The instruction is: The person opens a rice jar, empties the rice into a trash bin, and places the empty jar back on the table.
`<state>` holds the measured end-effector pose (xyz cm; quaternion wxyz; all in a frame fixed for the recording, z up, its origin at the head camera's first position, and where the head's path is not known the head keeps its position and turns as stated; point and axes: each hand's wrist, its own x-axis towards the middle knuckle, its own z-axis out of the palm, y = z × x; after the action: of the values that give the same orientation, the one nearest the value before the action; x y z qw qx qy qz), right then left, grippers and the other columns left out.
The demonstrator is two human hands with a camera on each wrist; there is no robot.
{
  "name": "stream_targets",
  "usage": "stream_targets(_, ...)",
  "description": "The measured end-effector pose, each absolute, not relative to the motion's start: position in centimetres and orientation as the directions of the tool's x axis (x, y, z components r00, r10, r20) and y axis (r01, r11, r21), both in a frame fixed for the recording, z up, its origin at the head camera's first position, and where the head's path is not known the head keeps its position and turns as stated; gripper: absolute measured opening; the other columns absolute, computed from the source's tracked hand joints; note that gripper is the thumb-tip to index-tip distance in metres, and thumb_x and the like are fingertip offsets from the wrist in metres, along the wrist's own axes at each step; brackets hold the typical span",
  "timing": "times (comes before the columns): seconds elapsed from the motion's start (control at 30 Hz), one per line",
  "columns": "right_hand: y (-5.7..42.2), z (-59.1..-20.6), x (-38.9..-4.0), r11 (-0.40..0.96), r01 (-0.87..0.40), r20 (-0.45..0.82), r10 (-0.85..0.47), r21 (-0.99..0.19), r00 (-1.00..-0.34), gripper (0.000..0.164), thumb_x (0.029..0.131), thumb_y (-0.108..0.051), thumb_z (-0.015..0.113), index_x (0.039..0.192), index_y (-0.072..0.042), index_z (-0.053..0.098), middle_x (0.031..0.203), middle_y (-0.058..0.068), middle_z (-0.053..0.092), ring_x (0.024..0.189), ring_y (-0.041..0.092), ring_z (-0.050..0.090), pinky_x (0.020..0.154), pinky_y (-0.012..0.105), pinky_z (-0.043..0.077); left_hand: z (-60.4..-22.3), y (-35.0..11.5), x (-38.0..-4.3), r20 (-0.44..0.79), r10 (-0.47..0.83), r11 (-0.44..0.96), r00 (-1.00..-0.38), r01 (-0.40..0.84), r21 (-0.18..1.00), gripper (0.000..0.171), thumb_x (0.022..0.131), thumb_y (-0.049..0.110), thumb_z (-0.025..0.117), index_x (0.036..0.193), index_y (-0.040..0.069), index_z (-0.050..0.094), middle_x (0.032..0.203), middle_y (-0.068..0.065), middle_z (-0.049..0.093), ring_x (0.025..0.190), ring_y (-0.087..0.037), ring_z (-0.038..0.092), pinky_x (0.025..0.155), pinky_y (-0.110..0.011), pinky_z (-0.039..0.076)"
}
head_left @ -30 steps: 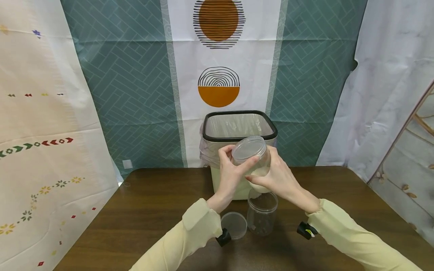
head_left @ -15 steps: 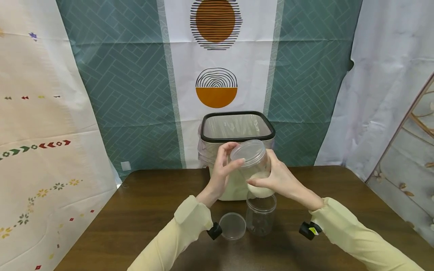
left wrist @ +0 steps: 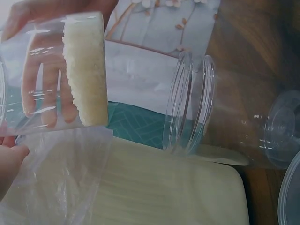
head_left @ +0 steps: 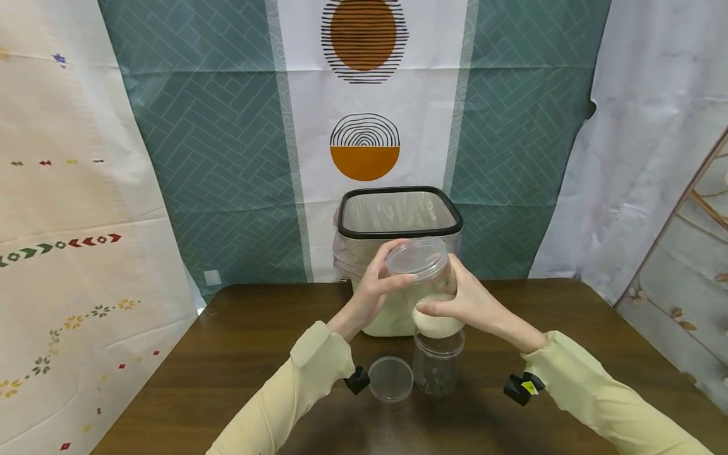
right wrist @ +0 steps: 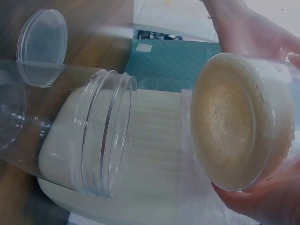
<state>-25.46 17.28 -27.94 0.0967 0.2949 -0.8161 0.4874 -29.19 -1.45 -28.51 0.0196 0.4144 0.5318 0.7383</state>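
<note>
In the head view a clear jar (head_left: 436,323) with whitish grains in its lower part is held tilted in mid-air. The right hand (head_left: 478,303) wraps round its body, thumb in front; the left hand (head_left: 366,294) grips the jar's clear lid (head_left: 418,256) between thumb and fingers. The left wrist view shows right-hand fingers (left wrist: 49,93) through the jar wall. Directly below stands a second clear jar (head_left: 438,373), open-topped and upright on the table. Its open rim (right wrist: 108,136) lies close to the held jar's bottom (right wrist: 227,122) in the right wrist view.
A loose clear lid (head_left: 390,379) lies flat on the brown table (head_left: 273,354), left of the standing jar. Behind the hands is a cream waste bin (head_left: 400,235) with a black rim and plastic liner. Patterned cloths (head_left: 227,158) hang at the back and sides.
The held jar has come down slightly over the standing jar, and more of its grains show. The left thumb and wrist have shifted left and turned round the lid.
</note>
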Motion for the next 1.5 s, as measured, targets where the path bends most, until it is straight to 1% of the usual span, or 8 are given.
stream_targets(0.23,17.3,-28.1,-25.7,0.377,-0.581,0.457,-0.371,-0.721,-0.808,0.073,0.073,-0.019,0.075,0.129,-0.004,0.031,0.119,0.012,0.039,0.100,0.028,0.045,0.079,0.043,0.043,-28.4,-1.2,-29.0,0.578,0.437,-0.417,-0.689,0.414,0.809,0.085,0.069,0.044,0.073,0.129,0.001,0.031,0.120,-0.009,0.043,0.100,-0.019,0.046,0.085,-0.032,0.037)
stream_targets(0.43,17.0,-28.0,-25.6,0.427,-0.581,0.483,-0.323,-0.693,-0.814,0.077,0.070,-0.021,0.078,0.128,-0.004,0.031,0.118,0.011,0.043,0.100,0.027,0.048,0.081,0.044,0.041,-28.1,-1.0,-28.4,0.569,0.382,-0.407,-0.728,0.421,0.811,0.076,0.072,0.035,0.073,0.126,0.001,0.032,0.116,-0.009,0.046,0.100,-0.019,0.048,0.084,-0.032,0.038)
stream_targets(0.73,16.2,-28.2,-25.6,0.525,-0.580,0.548,-0.237,-0.622,-0.802,0.081,0.065,-0.027,0.081,0.127,-0.007,0.033,0.111,0.008,0.051,0.093,0.022,0.051,0.077,0.039,0.042,-27.4,-0.4,-26.9,0.538,0.209,-0.325,-0.817,0.460,0.826,0.061,0.074,0.018,0.071,0.121,0.000,0.037,0.112,-0.009,0.049,0.098,-0.020,0.051,0.085,-0.032,0.039)
stream_targets(0.87,15.8,-28.3,-25.5,0.545,-0.594,0.581,-0.223,-0.592,-0.783,0.081,0.063,-0.027,0.082,0.126,-0.007,0.034,0.110,0.008,0.052,0.090,0.021,0.052,0.075,0.037,0.042,-27.4,0.1,-26.4,0.527,0.118,-0.273,-0.842,0.483,0.832,0.059,0.074,0.017,0.073,0.118,0.001,0.038,0.111,-0.008,0.050,0.096,-0.020,0.052,0.084,-0.033,0.041)
stream_targets(1.0,15.5,-28.3,-25.5,0.545,-0.614,0.613,-0.215,-0.571,-0.760,0.081,0.062,-0.023,0.083,0.124,-0.005,0.035,0.111,0.009,0.052,0.091,0.021,0.052,0.075,0.037,0.042,-27.3,0.4,-25.9,0.521,0.049,-0.207,-0.852,0.502,0.840,0.060,0.073,0.020,0.074,0.117,0.001,0.039,0.109,-0.009,0.049,0.096,-0.020,0.051,0.082,-0.032,0.042)
stream_targets(1.17,15.0,-28.5,-25.3,0.549,-0.619,0.630,-0.201,-0.561,-0.750,0.084,0.061,-0.023,0.084,0.125,-0.001,0.034,0.114,0.010,0.048,0.095,0.023,0.049,0.078,0.039,0.041,-27.5,0.6,-25.7,0.514,0.000,-0.170,-0.858,0.506,0.845,0.063,0.072,0.024,0.074,0.118,0.003,0.038,0.110,-0.010,0.049,0.097,-0.020,0.050,0.082,-0.032,0.042)
stream_targets(1.3,14.6,-28.6,-25.3,0.572,-0.613,0.642,-0.186,-0.545,-0.744,0.088,0.062,-0.025,0.084,0.127,0.002,0.032,0.116,0.013,0.046,0.097,0.025,0.049,0.079,0.041,0.041,-27.7,0.8,-25.7,0.518,-0.028,-0.173,-0.855,0.515,0.840,0.064,0.072,0.027,0.075,0.117,0.002,0.038,0.111,-0.009,0.049,0.097,-0.020,0.050,0.083,-0.033,0.041)
stream_targets(1.5,14.5,-28.7,-25.3,0.601,-0.605,0.651,-0.178,-0.522,-0.738,0.088,0.062,-0.027,0.083,0.127,0.002,0.032,0.116,0.014,0.046,0.098,0.027,0.048,0.080,0.042,0.041,-27.8,1.1,-25.7,0.531,-0.049,-0.187,-0.846,0.531,0.827,0.064,0.071,0.025,0.076,0.116,0.001,0.037,0.112,-0.008,0.049,0.096,-0.019,0.051,0.083,-0.033,0.041)
